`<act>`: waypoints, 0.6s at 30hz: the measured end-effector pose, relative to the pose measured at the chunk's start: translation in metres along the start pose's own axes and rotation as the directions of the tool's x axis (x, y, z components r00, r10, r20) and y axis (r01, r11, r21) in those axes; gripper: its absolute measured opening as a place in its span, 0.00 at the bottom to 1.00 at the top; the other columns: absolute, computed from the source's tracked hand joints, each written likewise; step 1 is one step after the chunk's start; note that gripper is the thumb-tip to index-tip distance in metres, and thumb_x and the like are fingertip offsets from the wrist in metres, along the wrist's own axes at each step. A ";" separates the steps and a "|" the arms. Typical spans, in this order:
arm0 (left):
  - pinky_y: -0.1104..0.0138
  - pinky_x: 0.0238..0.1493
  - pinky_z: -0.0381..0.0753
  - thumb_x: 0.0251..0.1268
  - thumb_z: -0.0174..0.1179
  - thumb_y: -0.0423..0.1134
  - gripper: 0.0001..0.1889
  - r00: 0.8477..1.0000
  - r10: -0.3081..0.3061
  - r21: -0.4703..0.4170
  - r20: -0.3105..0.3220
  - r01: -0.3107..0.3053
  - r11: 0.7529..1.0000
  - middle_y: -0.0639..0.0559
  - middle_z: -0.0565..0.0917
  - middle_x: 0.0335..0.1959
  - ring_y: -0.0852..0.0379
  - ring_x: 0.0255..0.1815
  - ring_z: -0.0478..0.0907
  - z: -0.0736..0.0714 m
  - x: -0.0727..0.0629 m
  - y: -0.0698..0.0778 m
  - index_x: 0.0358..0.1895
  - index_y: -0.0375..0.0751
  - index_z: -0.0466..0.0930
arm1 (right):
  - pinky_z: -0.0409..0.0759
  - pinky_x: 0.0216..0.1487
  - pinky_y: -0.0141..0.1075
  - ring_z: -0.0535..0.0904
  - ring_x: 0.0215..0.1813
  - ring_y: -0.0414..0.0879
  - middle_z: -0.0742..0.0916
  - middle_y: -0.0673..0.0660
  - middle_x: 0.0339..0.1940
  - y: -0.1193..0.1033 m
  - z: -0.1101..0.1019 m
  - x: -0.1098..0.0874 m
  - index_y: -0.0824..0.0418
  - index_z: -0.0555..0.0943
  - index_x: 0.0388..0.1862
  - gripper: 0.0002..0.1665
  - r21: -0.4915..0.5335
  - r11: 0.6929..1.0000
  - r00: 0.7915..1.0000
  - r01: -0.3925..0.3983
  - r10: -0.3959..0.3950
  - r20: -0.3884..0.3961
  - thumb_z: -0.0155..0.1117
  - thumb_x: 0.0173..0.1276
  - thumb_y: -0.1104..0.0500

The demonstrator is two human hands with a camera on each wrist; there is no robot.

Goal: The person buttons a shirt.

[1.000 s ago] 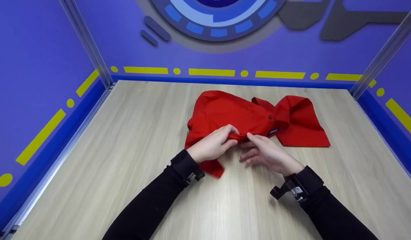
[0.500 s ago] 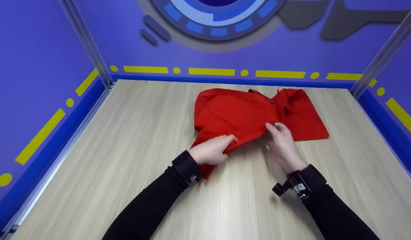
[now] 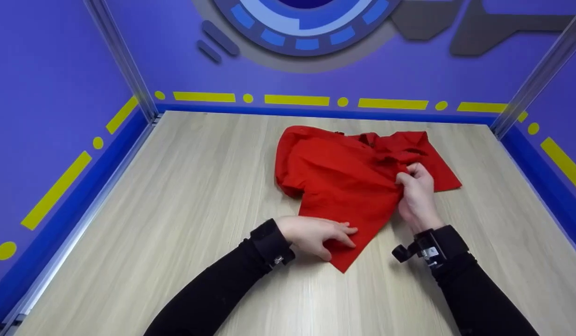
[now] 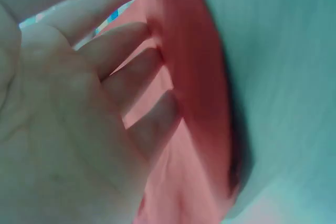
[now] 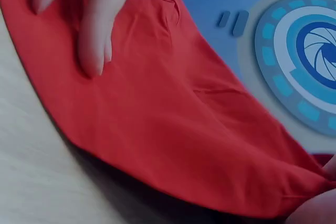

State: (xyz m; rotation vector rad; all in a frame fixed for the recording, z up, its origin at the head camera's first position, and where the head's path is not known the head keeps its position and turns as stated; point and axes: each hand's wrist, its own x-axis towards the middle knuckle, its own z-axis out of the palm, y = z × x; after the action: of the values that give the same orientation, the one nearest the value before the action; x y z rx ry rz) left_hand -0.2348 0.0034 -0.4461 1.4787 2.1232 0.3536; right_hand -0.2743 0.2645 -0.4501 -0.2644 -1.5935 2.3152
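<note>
A red shirt (image 3: 344, 172) with a collar-like fold lies rumpled on the wooden table. My left hand (image 3: 316, 234) rests on its near flap, fingers extended and spread over the cloth. In the left wrist view those fingertips touch the red fabric (image 4: 202, 77). Near the collar, my right hand (image 3: 417, 196) pinches the shirt's edge between thumb and fingers. The right wrist view shows the cloth (image 5: 152, 114) stretched between both hands, its lower edge lifted off the table beside the right hand. A second flap (image 3: 444, 172) lies flat beyond the right hand.
The pale wooden table (image 3: 190, 186) is bounded by blue panels (image 3: 250, 77) at the back and sides. Metal posts (image 3: 122, 60) stand at the back corners. Black wrist straps with small cameras sit on both wrists.
The right hand has moved right along the shirt's edge to the collar and now pinches there. The left hand has shifted nearer and right, and the near flap is spread out flatter.
</note>
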 end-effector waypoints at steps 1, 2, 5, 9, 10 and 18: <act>0.71 0.76 0.49 0.64 0.58 0.35 0.28 1.000 0.002 -0.009 -0.005 -0.002 1.000 0.57 0.57 0.77 0.60 0.79 0.47 0.000 0.001 0.001 0.69 0.55 0.69 | 0.64 0.33 0.29 0.65 0.40 0.43 0.68 0.51 0.31 -0.001 -0.001 0.000 0.60 0.65 0.23 0.18 -0.010 1.000 0.999 0.013 -0.012 0.038 0.43 0.51 0.83; 0.72 0.75 0.51 0.66 0.57 0.35 0.27 1.000 0.011 -0.020 -0.021 -0.012 1.000 0.56 0.59 0.76 0.61 0.78 0.49 -0.001 0.002 0.001 0.68 0.55 0.70 | 0.64 0.35 0.29 0.66 0.43 0.43 0.71 0.51 0.33 -0.001 -0.001 0.000 0.60 0.66 0.23 0.19 -0.023 1.000 0.997 0.022 -0.020 0.078 0.41 0.50 0.83; 0.74 0.67 0.65 0.70 0.55 0.38 0.21 0.990 0.031 -0.053 -0.134 -0.039 0.998 0.58 0.72 0.69 0.65 0.70 0.66 -0.008 0.000 0.000 0.65 0.53 0.74 | 0.66 0.42 0.31 0.69 0.54 0.44 0.77 0.53 0.47 -0.003 0.000 -0.003 0.59 0.67 0.27 0.22 -0.057 0.998 0.977 0.035 -0.023 0.210 0.37 0.49 0.84; 0.73 0.52 0.77 0.71 0.54 0.38 0.16 0.895 -0.004 -0.116 -0.447 -0.053 0.992 0.61 0.82 0.53 0.68 0.50 0.77 -0.028 -0.010 -0.007 0.58 0.50 0.79 | 0.70 0.45 0.31 0.75 0.55 0.45 0.82 0.55 0.50 -0.003 0.006 -0.010 0.59 0.68 0.32 0.26 -0.089 0.996 0.929 0.025 0.009 0.369 0.35 0.47 0.86; 0.72 0.52 0.77 0.70 0.54 0.36 0.15 0.847 -0.024 -0.123 -0.530 -0.049 0.991 0.61 0.82 0.51 0.67 0.49 0.78 -0.033 -0.013 -0.010 0.57 0.49 0.79 | 0.71 0.43 0.31 0.76 0.53 0.45 0.84 0.55 0.47 -0.003 0.008 -0.012 0.60 0.68 0.32 0.26 -0.097 0.995 0.914 0.016 0.025 0.405 0.34 0.46 0.86; 0.68 0.58 0.75 0.62 0.52 0.24 0.36 0.624 -0.004 0.197 -0.782 0.252 0.948 0.51 0.62 0.72 0.53 0.69 0.62 -0.058 -0.024 -0.031 0.72 0.59 0.62 | 0.72 0.34 0.30 0.79 0.44 0.45 0.79 0.54 0.31 0.001 0.018 -0.027 0.66 0.65 0.35 0.23 -0.234 0.968 0.753 0.089 0.089 0.652 0.31 0.46 0.84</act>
State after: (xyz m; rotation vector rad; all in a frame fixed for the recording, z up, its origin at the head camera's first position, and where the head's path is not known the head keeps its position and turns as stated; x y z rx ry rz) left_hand -0.2851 -0.0255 -0.4064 1.4579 3.0743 0.7693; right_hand -0.2551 0.2385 -0.4457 0.5833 -2.2055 2.3315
